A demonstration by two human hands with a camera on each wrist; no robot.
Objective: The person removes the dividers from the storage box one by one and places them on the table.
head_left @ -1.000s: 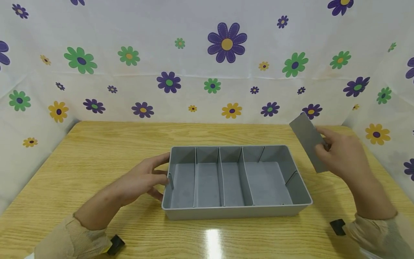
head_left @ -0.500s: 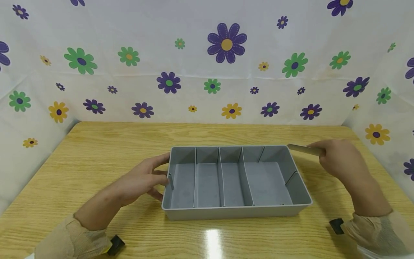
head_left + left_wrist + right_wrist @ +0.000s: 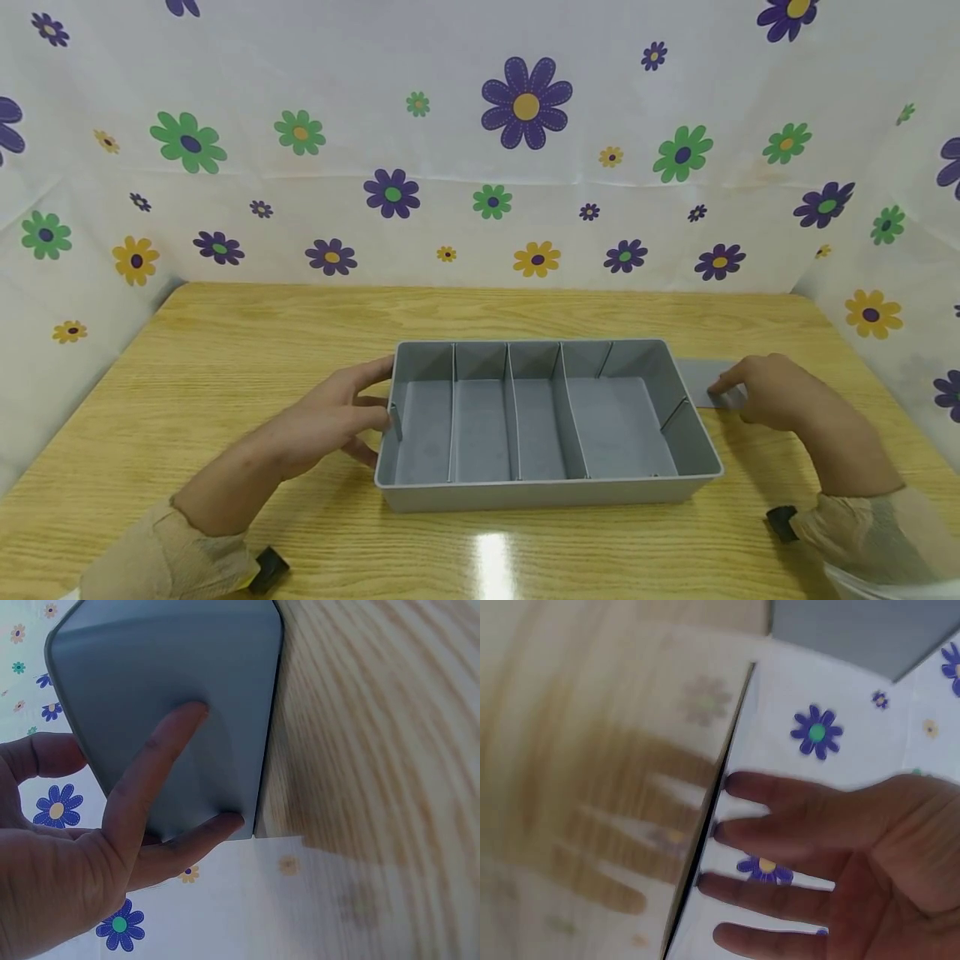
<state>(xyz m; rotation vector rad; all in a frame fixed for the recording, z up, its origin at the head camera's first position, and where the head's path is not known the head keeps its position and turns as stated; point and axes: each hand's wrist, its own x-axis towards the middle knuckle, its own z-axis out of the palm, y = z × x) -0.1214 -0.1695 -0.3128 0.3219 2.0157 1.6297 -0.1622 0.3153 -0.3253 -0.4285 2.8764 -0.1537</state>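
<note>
The grey tray (image 3: pixel 551 497) stands upright at the table's middle, with thin upright dividers across it and a wide compartment at its right end. My left hand (image 3: pixel 330 417) rests its extended fingers against the tray's left end; in the left wrist view fingertips touch the outer end wall (image 3: pixel 165 667). On the wood just right of the tray lies a flat grey panel (image 3: pixel 692 379). My right hand (image 3: pixel 780 392) rests fingertips on it and covers its right part. In the right wrist view the panel (image 3: pixel 739 724) shows nearly edge-on under the fairly straight fingers.
A wooden table (image 3: pixel 285 325) carries everything. Flower-printed cloth (image 3: pixel 450 133) hangs behind it and on both sides. Small black clips or blocks (image 3: pixel 268 570) show at both sleeve cuffs. Light reflects off the wood in front of the tray.
My right hand has brought the grey panel down from a tilted, raised grip and laid it flat beside the tray; the fingers have loosened. The left hand and tray have stayed put.
</note>
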